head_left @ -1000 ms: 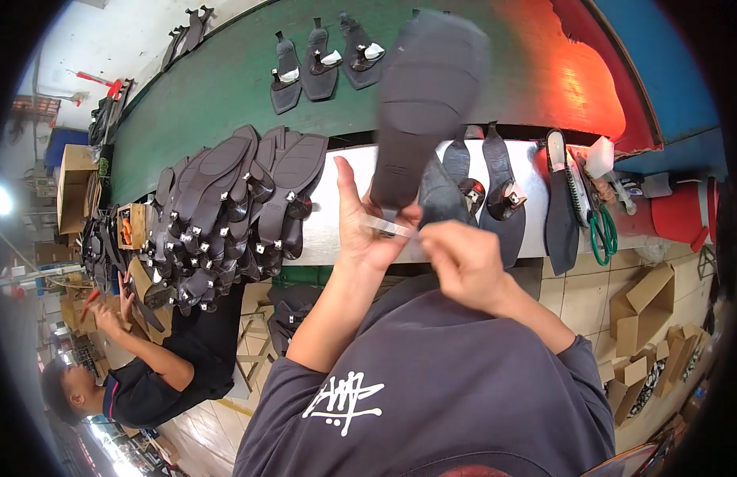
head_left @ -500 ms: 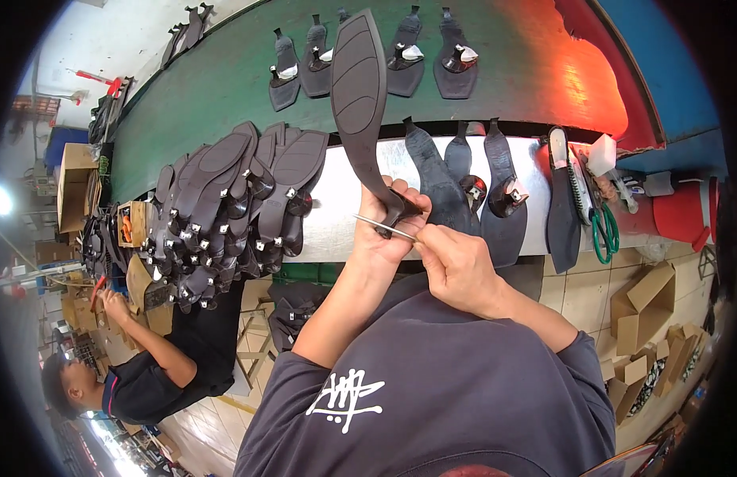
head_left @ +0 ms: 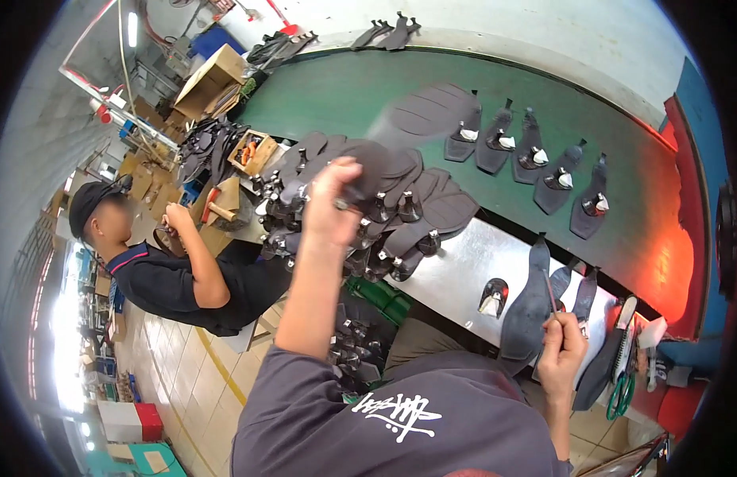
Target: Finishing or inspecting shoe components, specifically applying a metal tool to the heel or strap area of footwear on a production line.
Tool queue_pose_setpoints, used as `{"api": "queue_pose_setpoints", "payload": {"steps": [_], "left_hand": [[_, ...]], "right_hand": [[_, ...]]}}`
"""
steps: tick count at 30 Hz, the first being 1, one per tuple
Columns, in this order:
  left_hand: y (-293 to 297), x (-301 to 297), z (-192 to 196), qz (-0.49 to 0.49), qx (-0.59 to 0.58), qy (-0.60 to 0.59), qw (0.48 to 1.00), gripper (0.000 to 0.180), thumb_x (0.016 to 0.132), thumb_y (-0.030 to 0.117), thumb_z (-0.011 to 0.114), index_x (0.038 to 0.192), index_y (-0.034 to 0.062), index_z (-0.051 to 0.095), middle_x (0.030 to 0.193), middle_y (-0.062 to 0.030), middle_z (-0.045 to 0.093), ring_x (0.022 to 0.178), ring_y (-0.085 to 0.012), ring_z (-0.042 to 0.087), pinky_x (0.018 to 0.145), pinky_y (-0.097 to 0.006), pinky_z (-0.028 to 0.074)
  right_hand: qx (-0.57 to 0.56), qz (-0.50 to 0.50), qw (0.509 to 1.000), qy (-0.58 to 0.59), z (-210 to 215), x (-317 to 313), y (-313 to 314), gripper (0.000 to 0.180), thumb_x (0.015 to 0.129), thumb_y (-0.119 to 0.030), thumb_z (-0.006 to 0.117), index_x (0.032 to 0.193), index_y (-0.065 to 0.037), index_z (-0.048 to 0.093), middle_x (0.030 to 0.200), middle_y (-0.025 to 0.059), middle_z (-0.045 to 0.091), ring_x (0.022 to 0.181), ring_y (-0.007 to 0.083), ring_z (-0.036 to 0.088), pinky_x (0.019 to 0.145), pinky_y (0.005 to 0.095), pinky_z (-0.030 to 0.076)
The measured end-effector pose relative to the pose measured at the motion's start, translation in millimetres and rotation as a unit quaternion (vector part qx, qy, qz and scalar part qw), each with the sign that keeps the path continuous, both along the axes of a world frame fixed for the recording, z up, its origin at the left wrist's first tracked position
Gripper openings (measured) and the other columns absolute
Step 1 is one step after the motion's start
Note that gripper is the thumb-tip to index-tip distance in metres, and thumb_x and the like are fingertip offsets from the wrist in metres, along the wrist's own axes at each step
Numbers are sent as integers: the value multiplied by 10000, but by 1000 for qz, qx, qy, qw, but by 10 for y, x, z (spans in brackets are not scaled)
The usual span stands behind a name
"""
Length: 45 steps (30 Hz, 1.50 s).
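Observation:
My left hand (head_left: pixel 332 203) is raised over a heap of dark shoe soles (head_left: pixel 448 211), its fingers closed round the heel end of another sole (head_left: pixel 428 115). Motion blurs that sole, which points up and to the right. Lower on the right, my right hand (head_left: pixel 563 354) pinches a thin rod (head_left: pixel 552 292) that stands nearly upright. Behind the rod, a dark sole (head_left: pixel 527 306) lies on the metal plate (head_left: pixel 471 262). Left of this sole sits a small glossy dark piece with white on it (head_left: pixel 493 297).
Several soles with dark heels and white wads (head_left: pixel 533 157) line the green tabletop (head_left: pixel 336 91). Green-handled scissors (head_left: pixel 620 395) lie at the right. On the left, a co-worker (head_left: pixel 170 266) sits near a hammer (head_left: pixel 217 208) and a wooden box (head_left: pixel 252 153).
My hands have separated. The left has carried its sole leftward over the heap; the right has drawn away to the right with the rod. The whole view has swung left.

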<state>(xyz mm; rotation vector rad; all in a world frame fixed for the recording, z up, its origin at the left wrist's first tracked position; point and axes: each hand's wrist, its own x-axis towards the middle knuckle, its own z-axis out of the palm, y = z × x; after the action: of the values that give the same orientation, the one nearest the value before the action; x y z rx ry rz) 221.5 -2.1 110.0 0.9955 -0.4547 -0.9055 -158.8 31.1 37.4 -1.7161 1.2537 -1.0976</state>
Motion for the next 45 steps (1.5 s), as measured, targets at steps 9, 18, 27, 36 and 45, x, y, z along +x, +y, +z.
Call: {"api": "queue_pose_setpoints", "payload": {"steps": [9, 18, 27, 36, 45], "left_hand": [[410, 1512, 559, 175, 426, -644, 611, 450, 804, 436, 654, 967, 23, 731, 766, -101, 701, 735, -150, 652, 691, -282, 479], [-1462, 167, 359, -96, 204, -715, 662, 536, 779, 408, 694, 1163, 34, 662, 1136, -179, 666, 1091, -291, 627, 933, -360, 469], [-2922, 397, -1568, -147, 254, -659, 692, 648, 741, 436, 743, 1299, 149, 577, 1232, -167, 619, 1147, -309, 585, 962, -383, 455], [-2788, 105, -1610, -109, 223, -669, 701, 339, 796, 332, 727, 1098, 182, 684, 1009, -106, 694, 967, -267, 647, 824, -368, 483], [-2840, 21, -1496, 4, 29, -722, 691, 294, 674, 78, 715, 954, 161, 746, 976, -112, 569, 931, -262, 590, 801, -359, 503]], "right_hand": [[-1, -95, 995, 19, -86, -469, -312, 138, 956, -48, 490, 889, 22, 588, 703, 16, 526, 611, 76, 445, 542, 238, 354], [-56, -199, 957, 204, -405, -1085, -457, 337, 832, 36, 550, 1163, 23, 614, 908, 156, 575, 859, 297, 574, 802, 364, 460], [-24, -209, 956, 206, -541, -1114, -368, 312, 797, -9, 631, 1109, -16, 630, 879, 153, 606, 796, 312, 603, 740, 384, 485], [-15, -228, 957, 177, -607, -1101, -408, 256, 823, -1, 620, 1079, 1, 641, 940, 144, 586, 816, 296, 592, 748, 366, 483], [-122, -283, 930, 201, -419, -1135, -357, 236, 831, 9, 607, 1061, 4, 660, 1031, 141, 568, 926, 296, 571, 818, 361, 465]]}}
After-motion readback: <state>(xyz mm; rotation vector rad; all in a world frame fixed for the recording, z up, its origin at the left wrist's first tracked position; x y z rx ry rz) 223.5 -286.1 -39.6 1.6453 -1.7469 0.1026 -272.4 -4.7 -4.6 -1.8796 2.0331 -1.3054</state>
